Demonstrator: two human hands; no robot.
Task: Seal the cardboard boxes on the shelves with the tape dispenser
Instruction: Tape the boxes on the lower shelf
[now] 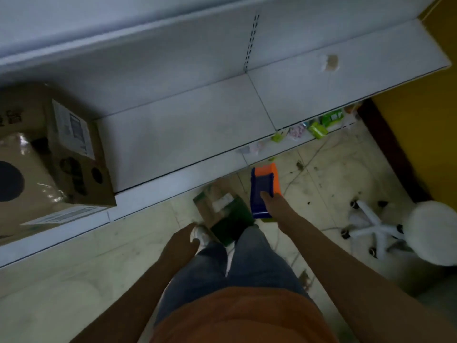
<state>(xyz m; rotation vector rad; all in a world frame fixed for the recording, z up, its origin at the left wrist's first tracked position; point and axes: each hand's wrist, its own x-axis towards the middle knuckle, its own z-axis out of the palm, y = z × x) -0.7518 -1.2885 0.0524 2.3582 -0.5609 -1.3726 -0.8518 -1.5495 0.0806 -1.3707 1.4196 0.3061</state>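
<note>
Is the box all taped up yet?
Partly, maybe. The cardboard box on the shelf has shiny tape on top, though how fully is unclear. The right hand holds the tape dispenser; the left hand holds nothing. No taping underway.

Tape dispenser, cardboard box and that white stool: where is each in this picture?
tape dispenser point(262, 194): head view, on its blue body, held by the right hand point(273, 201).
cardboard box point(74, 154): head view, on its brown side by the label.
stool point(431, 231): head view, on its white seat.
</note>
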